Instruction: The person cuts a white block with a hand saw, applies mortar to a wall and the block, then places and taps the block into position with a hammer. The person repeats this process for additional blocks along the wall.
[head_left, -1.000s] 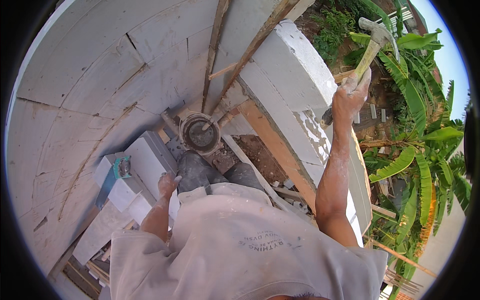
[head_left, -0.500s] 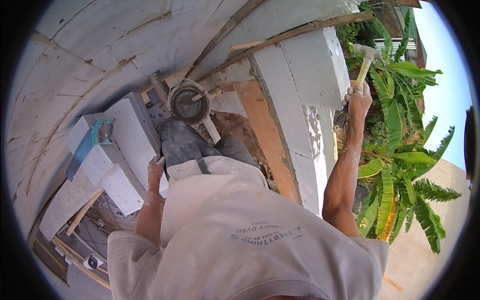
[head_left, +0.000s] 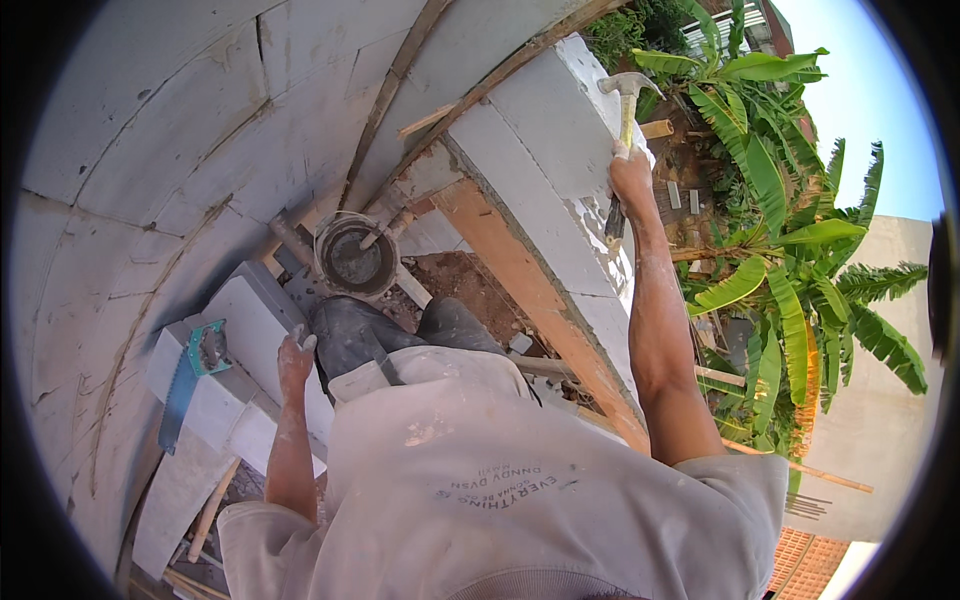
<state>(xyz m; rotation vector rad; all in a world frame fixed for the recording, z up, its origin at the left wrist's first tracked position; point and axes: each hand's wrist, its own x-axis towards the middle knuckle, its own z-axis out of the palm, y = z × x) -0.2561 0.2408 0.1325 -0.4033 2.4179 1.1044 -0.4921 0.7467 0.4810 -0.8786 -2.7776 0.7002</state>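
Observation:
My right hand (head_left: pixel 632 182) is stretched out at the right and wrapped round a claw hammer (head_left: pixel 627 118). The hammer's metal head points away from me, and the dark end of its handle sticks out below my fist. It is over the outer edge of the pale block wall (head_left: pixel 545 135), and I cannot tell whether it touches the blocks. My left hand (head_left: pixel 294 360) hangs by my thigh, beside a stack of pale blocks (head_left: pixel 262 320). Its fingers are loosely bent and apart, with nothing visible in them.
A bucket of grey mortar (head_left: pixel 357 256) stands by my legs with a handle in it. On the blocks lies a handsaw (head_left: pixel 180 395) with a teal grip. A plank (head_left: pixel 520 290) runs along the wall's inner side. Banana plants (head_left: pixel 770 250) grow beyond the wall.
My right hand has brought the hammer inward, from over the plants to the wall's edge. My left hand has lifted slightly beside the blocks. The whole view has turned a little.

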